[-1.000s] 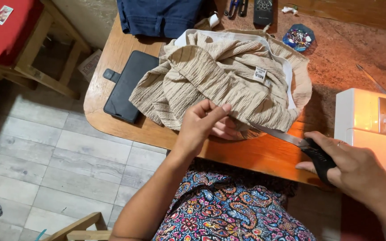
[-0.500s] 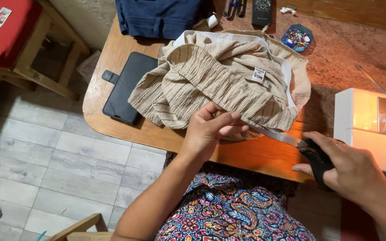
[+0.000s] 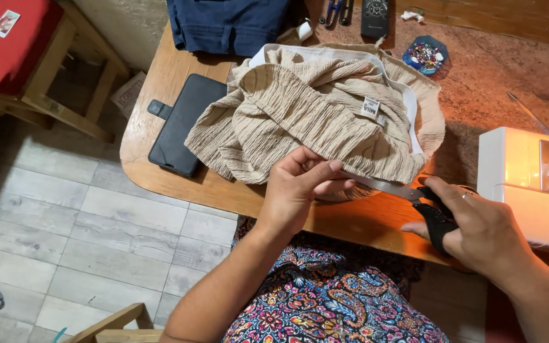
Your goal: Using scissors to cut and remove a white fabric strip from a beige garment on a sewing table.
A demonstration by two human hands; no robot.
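The left hand [image 3: 300, 190] pinches the beige garment [image 3: 325, 121] at the near edge of the wooden table [image 3: 160, 82]; the right hand [image 3: 478, 232] grips black scissors [image 3: 414, 197]. Farther back lie a phone [image 3: 179, 124], blue cloth [image 3: 230, 22] and a white sewing machine [image 3: 522, 184], above a grey tiled floor [image 3: 65, 222].

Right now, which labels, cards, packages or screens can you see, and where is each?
Garment label: small white rectangle sewn inside the beige garment, near its white waistband.
Card: small pale rectangle on the red stool seat, top left.
Phone case: black, closed, left of the garment; no screen visible.
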